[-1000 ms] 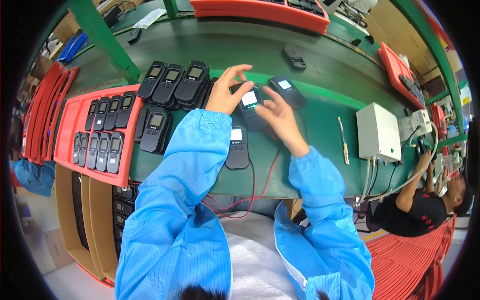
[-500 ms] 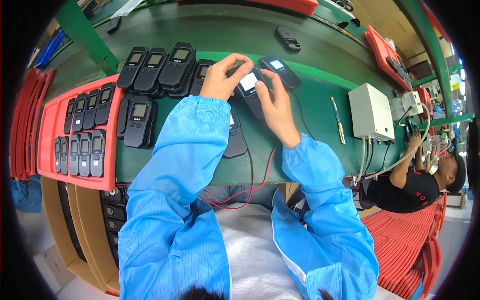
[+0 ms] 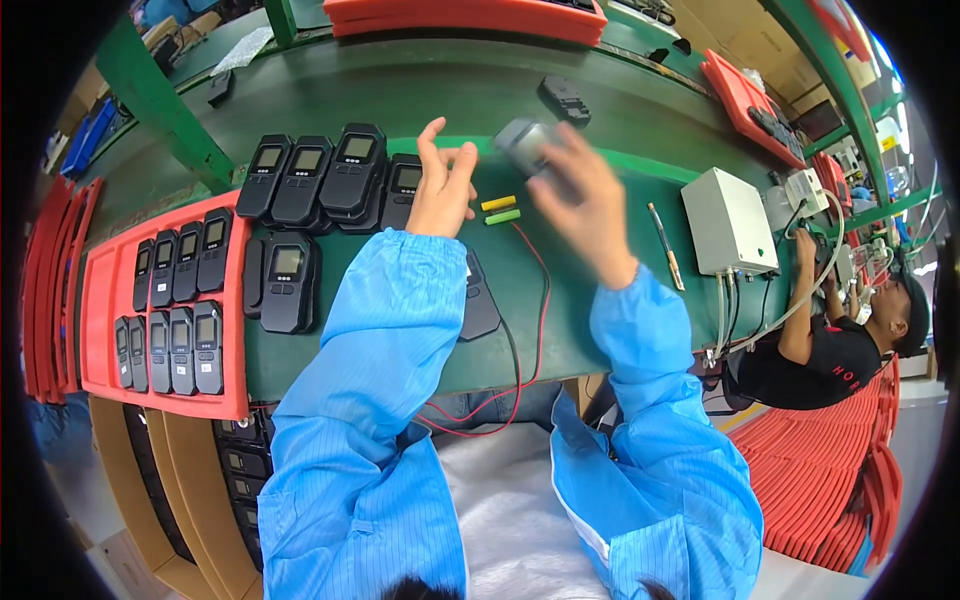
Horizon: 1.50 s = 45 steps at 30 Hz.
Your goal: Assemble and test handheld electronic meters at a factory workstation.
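My left hand is raised over the bench, thumb and forefinger apart, with nothing between them. My right hand is smeared by motion and has its fingers on a black handheld device, also blurred. Between the hands a yellow sleeve and a green sleeve lie on the bench, a red wire running from them. Partly behind my left sleeve lies another black handheld with a dark cord.
Stacked black handhelds stand left, beside a red tray of smaller-looking ones. A pen and white box lie right. A black cradle-like part sits farther back. A co-worker works at far right.
My hands have parted; the handheld that was between them has left my left hand. My right hand has moved right with a blurred handheld. The yellow and green sleeves now show on the bench.
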Each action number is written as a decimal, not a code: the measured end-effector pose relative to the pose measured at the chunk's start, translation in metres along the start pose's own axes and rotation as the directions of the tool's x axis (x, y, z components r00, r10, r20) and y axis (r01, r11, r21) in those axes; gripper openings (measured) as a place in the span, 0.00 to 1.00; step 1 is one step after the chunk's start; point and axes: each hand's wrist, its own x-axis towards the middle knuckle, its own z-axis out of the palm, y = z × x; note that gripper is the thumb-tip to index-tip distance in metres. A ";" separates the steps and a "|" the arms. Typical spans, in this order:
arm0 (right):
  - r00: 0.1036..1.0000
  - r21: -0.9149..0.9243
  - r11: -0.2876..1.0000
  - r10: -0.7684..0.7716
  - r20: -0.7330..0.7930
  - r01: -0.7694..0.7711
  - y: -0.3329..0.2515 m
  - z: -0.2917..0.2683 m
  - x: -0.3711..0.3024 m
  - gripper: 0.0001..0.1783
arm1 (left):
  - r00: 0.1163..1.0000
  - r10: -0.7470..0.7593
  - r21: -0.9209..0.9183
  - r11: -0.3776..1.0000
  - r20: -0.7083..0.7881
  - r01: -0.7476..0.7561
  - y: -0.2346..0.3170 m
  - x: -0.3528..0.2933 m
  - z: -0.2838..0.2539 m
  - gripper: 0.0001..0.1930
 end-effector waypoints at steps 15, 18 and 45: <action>0.962 -0.514 0.812 0.236 -0.140 -0.275 0.203 0.009 0.013 0.19 | 0.932 0.358 0.475 0.812 0.052 -0.338 0.001 -0.005 -0.004 0.22; 0.998 -0.569 0.822 -0.035 -0.046 0.003 0.183 0.026 0.026 0.18 | 0.927 0.373 0.443 0.824 0.047 -0.354 0.000 -0.002 -0.005 0.18; 0.989 0.099 0.994 -0.050 0.142 0.036 -0.037 0.025 -0.012 0.15 | 0.999 0.031 -0.369 0.929 0.027 -0.019 -0.002 -0.003 0.001 0.35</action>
